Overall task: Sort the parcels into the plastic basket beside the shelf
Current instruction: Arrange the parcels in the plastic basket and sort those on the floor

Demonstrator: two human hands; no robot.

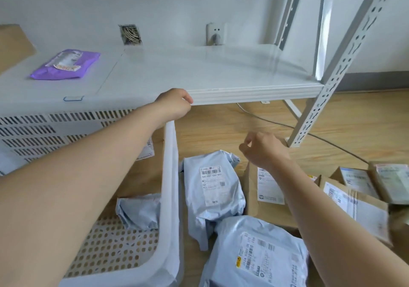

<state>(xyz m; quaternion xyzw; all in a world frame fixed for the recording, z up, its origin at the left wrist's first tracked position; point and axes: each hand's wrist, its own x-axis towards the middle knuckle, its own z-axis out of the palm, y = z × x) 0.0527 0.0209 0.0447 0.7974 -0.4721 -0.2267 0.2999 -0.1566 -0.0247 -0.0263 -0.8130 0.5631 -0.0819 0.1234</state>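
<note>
The white perforated plastic basket (170, 176) stands at the lower left beside the white metal shelf (221, 76). It holds a grey poly bag (139, 211) and a brown box (141, 176) partly hidden by my left arm. My left hand (174, 105) is closed on the basket's far right corner, just under the shelf edge. On the floor to the right lie a grey poly parcel (212, 187), a bigger grey poly parcel (259, 253) and a brown cardboard parcel (265, 207). Above that box hovers my right hand (265, 149), fingers loosely curled, holding nothing.
A purple parcel (66, 64) lies on the shelf at the left. More labelled cardboard boxes (354, 202) sit at the right edge. The slotted shelf upright (327, 87) stands just behind my right hand. A cable (321, 136) runs over the wooden floor from the wall socket (215, 34).
</note>
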